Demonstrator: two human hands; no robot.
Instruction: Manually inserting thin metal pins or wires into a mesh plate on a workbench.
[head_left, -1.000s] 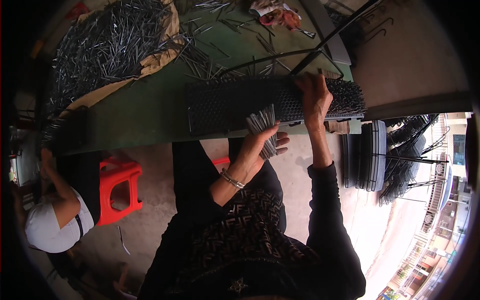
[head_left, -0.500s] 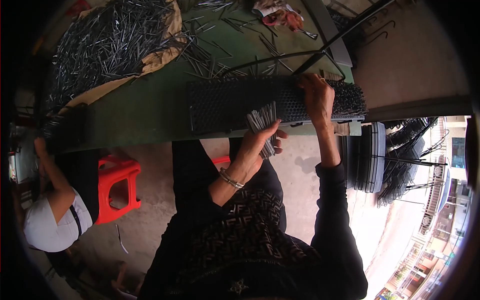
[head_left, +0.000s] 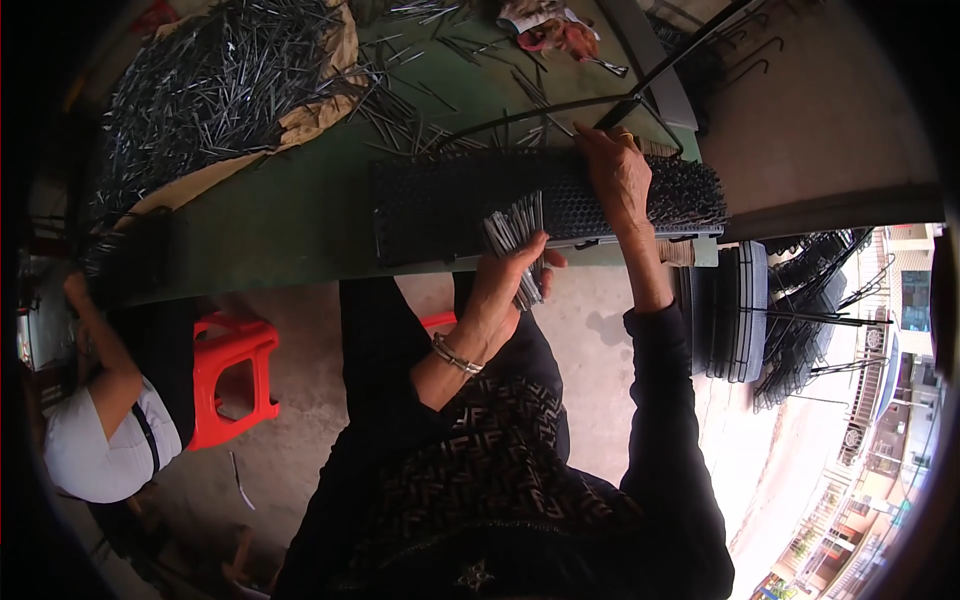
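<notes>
My left hand (head_left: 497,288), with a bracelet at its wrist, is closed around a bundle of thin dark metal rods (head_left: 514,232). The bundle tilts over the near edge of a long black block full of small holes (head_left: 440,205). My right hand (head_left: 618,178) is over the right part of this block, fingers bent together near its far edge. Whatever those fingertips pinch is too small or hidden to make out. Short rods (head_left: 690,190) stand packed in the holes to the right of that hand, while the left part shows bare holes.
A heap of similar rods (head_left: 220,90) lies on brown paper (head_left: 310,125) at the far left of the green table (head_left: 240,225), with loose rods beside it. A black bar (head_left: 690,60) slants past the far right corner. Another person (head_left: 115,440) sits left, near a red stool (head_left: 235,385).
My right hand has shifted slightly left and away from me, toward the block's far edge. My left hand still holds the rod bundle in nearly the same place.
</notes>
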